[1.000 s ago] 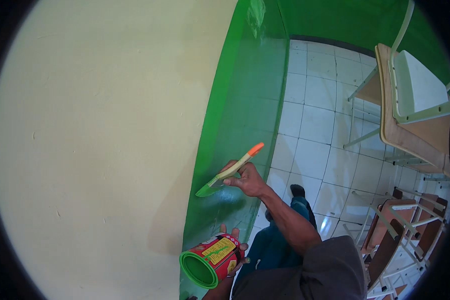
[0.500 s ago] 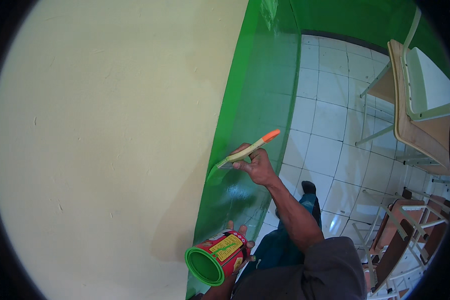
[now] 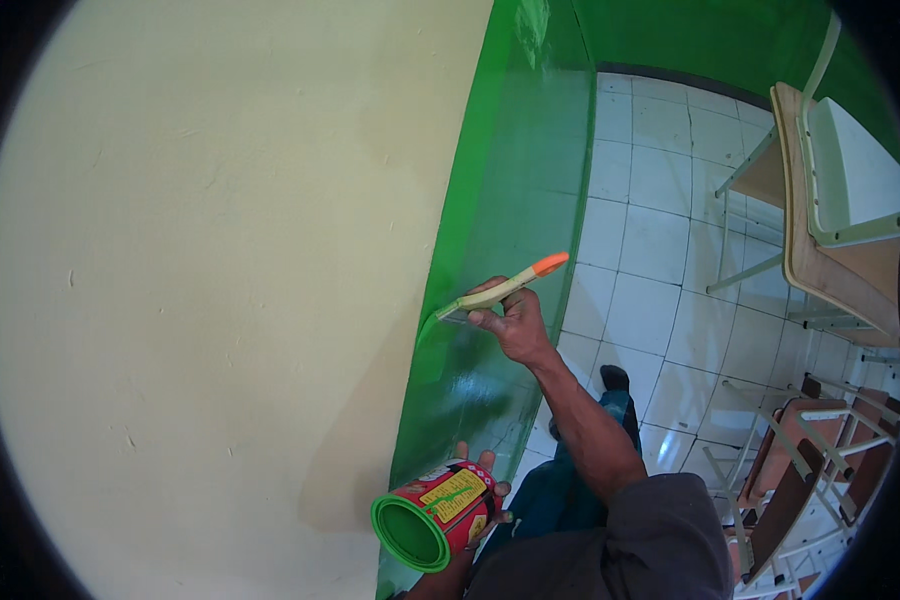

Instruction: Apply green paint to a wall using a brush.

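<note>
My right hand pinches a paintbrush with a cream handle and an orange end. Its bristles are at the green band of the wall, close to the line where green meets cream. Light, wet-looking green paint lies just below the bristles. Lower down, my left hand is wrapped round a red and yellow paint can, whose open mouth tilts toward the lower left. Green paint coats the can's rim and inside, and a green drip runs down its label. Part of the left hand is hidden behind the can.
The cream upper wall fills the left side. White floor tiles lie to the right, with my foot on them. A wooden desk with a white chair stands at the right; stacked chairs are below it.
My right hand and the paintbrush have moved slightly up and along the wall, leaving more fresh green showing beneath the bristles. The left hand and paint can have hardly moved.
</note>
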Available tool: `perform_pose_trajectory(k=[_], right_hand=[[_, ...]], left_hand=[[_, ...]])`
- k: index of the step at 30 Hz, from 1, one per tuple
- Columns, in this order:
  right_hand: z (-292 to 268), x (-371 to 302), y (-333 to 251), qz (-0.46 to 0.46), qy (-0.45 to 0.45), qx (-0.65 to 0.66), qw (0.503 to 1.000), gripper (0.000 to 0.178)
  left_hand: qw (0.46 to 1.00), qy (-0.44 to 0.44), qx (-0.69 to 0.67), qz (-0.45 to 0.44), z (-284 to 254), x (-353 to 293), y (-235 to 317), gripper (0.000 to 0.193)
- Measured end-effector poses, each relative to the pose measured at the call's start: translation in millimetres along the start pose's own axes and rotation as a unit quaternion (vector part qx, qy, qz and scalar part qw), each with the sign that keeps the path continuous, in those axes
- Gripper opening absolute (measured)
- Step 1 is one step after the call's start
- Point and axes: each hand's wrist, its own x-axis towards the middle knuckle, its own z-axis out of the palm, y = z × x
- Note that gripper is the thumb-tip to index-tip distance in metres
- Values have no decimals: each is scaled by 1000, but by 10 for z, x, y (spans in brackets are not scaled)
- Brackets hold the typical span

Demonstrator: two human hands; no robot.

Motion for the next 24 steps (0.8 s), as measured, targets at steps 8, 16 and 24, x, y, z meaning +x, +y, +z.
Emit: perform_pose_trajectory(k=[8,16,24], right_hand=[[-61,152,-90,-21,35,4,999,28],[-152,382,-190,-33,57,-24,998,28],[-268,628,-246,-61,76,-31,995,30]], left_hand=[[1000,-4,-20,-3,60,68,-43,74],[1000,-7,-5,-8,143,122,-77,72],[1000,-14,-15,-3,147,145,-103,72]])
